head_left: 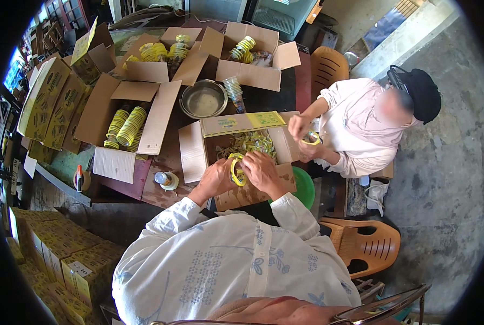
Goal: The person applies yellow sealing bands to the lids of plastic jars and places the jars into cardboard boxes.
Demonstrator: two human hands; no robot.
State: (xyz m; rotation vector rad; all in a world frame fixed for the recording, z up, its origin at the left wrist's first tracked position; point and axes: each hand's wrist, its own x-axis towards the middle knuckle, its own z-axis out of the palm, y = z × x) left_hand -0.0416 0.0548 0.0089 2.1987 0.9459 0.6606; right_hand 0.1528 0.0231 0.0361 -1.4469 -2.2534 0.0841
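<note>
Over the near edge of an open cardboard box, my left hand grips a cup with a yellow rim, tilted so that the rim faces my right. My right hand is closed at the upper right of the same rim, fingers bent in against it. What those fingertips pinch is too small to make out. Below and beyond my hands, a heap of small yellow-green packets or strips fills the box.
A co-worker at the right holds a similar cup. Stacked yellow-rimmed cups fill open boxes at left and back. Near me are a metal bowl, clear cup stack, small bottle, green basin and orange chair.
</note>
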